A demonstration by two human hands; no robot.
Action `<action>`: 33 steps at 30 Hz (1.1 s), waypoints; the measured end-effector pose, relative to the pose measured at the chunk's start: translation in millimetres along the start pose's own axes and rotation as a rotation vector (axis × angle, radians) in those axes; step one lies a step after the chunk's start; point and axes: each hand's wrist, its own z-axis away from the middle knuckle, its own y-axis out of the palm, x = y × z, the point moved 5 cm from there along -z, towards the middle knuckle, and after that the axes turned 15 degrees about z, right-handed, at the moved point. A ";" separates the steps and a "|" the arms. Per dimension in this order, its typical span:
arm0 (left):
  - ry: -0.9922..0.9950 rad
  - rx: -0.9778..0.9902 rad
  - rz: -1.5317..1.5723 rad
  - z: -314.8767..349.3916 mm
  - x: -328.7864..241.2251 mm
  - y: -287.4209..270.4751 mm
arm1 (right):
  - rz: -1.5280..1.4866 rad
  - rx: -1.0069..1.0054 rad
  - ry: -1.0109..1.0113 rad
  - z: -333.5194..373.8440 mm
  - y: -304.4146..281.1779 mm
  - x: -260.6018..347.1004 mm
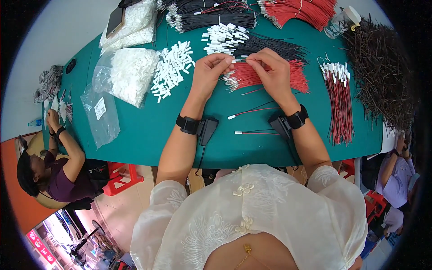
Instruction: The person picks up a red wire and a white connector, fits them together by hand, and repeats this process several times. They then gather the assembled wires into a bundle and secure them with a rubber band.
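Note:
Both my hands meet above the wire piles, fingertips close together. My left hand (pixel 210 71) pinches a small white connector housing (pixel 235 61). A black wire (pixel 243 60) runs from it to my right hand (pixel 272 72), pinched between thumb and fingers. Just beyond lie black wires (pixel 276 46) with white housings (pixel 225 38) on their ends. Red wires (pixel 298 76) with bare metal ends lie under my hands. Loose white housings (pixel 171 67) are spread left of my left hand. Nearer me rest two red-and-black wire pairs, each with a white housing (pixel 231 117).
Bags of white housings (pixel 132 74) and a flat clear bag (pixel 101 118) lie left on the green table (pixel 148 146). Black bundles (pixel 216 21) and red bundles (pixel 299 11) lie at the back. Right are housed wire pairs (pixel 340 103) and a dark heap (pixel 382 72). Co-workers sit either side.

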 end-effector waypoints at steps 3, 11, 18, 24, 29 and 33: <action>-0.010 0.017 -0.017 -0.7 -0.2 -0.6 | 0.004 0.000 -0.007 0.4 0.2 -0.5; 0.011 -0.015 0.012 -0.1 -0.9 1.8 | 0.014 0.008 -0.014 1.1 0.4 -0.5; 0.000 -0.024 -0.011 0.4 -2.1 3.0 | 0.037 -0.002 -0.025 1.4 -0.4 -0.1; -0.005 -0.036 0.002 0.0 -0.5 -0.5 | 0.050 -0.046 -0.068 1.6 -1.1 1.0; -0.003 -0.030 0.000 -0.2 0.7 -1.3 | 0.076 -0.042 -0.089 1.1 -2.2 1.7; -0.004 -0.018 -0.006 -1.4 1.2 -2.2 | 0.091 -0.029 -0.110 0.9 -2.9 3.1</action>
